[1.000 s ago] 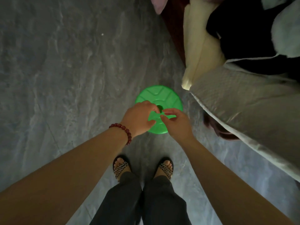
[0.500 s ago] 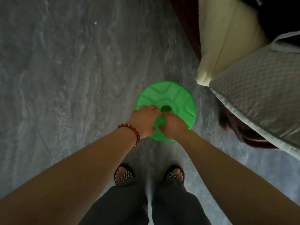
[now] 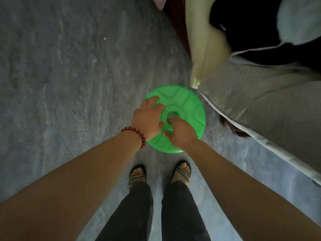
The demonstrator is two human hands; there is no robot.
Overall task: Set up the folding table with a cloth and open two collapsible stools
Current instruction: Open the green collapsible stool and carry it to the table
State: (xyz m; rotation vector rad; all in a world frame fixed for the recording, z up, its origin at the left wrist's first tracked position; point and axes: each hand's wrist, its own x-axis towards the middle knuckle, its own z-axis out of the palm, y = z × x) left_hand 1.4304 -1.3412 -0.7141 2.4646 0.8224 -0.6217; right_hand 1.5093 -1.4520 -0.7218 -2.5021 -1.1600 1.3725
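**A:** The green stool point(image 3: 188, 103) lies flat on the grey floor point(image 3: 69, 84), ahead of the sandalled feet point(image 3: 137, 174) and just beside the quilt point(image 3: 260, 110).

**B:** Look at the left hand point(image 3: 147, 120)! Half a second ago it was bunched at the centre hole, and now its fingers spread across the disc's left side.

**A:** The right hand point(image 3: 182, 134) stays put, fingers hooked into that hole.

bare forearms; red bead bracelet point(image 3: 137, 132) left wrist; dark trousers point(image 3: 154, 211); beaded black sandals point(image 3: 182, 173).
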